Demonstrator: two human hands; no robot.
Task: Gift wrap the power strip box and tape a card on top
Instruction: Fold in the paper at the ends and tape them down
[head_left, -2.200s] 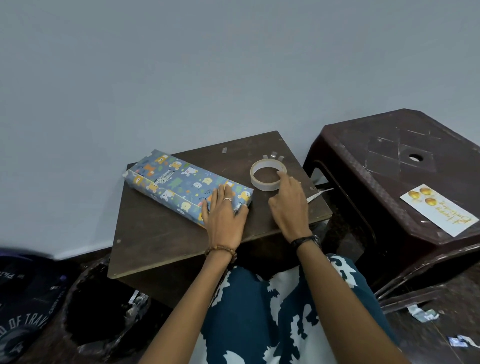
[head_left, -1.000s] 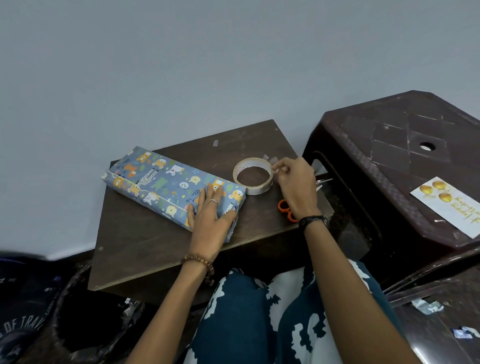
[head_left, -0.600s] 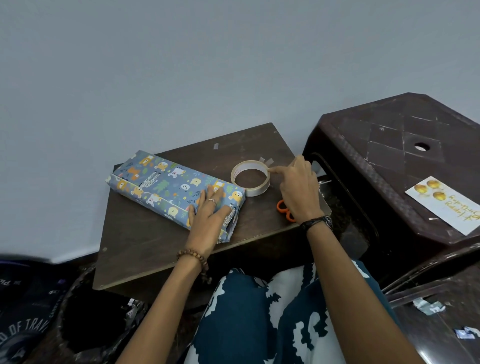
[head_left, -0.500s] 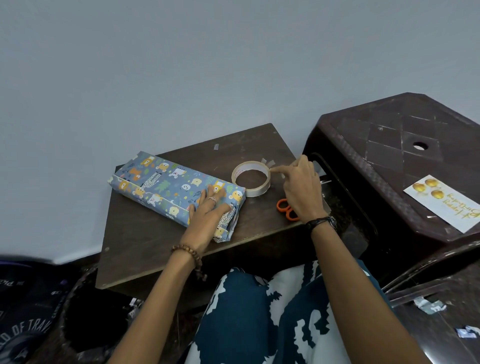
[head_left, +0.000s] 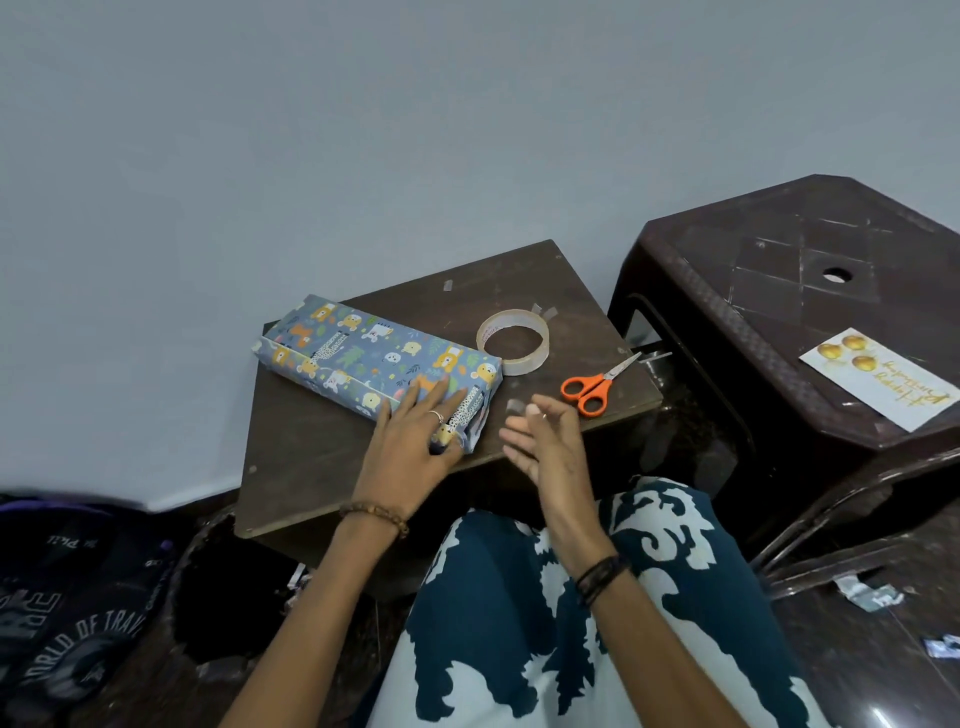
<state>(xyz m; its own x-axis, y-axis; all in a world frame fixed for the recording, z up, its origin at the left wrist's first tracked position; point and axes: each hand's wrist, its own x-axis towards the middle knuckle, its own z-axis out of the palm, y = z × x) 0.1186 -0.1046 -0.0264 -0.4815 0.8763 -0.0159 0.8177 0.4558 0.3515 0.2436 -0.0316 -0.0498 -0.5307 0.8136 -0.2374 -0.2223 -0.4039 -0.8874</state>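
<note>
the wrapped box (head_left: 374, 358) lies across the table (head_left: 322, 467) toward its far left corner, the left hand (head_left: 410, 447) pressing flat-fingered on its near end flap. the right hand (head_left: 545, 441) hovers open over the near edge with a small tape piece (head_left: 516, 406) on a fingertip, near the tape roll (head_left: 513, 342) and scissors (head_left: 592, 387); the card (head_left: 878, 384) rests on the stool (head_left: 779, 291) to the right.

Soft, even indoor light is falling across the scene — dim rather than bright, with no single source showing. The grey wall (head_left: 363, 130) is shading gently darker toward the upper corners. Shadows are staying weak and diffuse; the space under the small table (head_left: 322, 467) is sinking into near black. A faint sheen is glinting on the dark stool (head_left: 779, 249) and on the floor at lower right. Wide-angle distortion is bending straight lines near the edges — the right hand (head_left: 540, 447) is blurring slightly.
</note>
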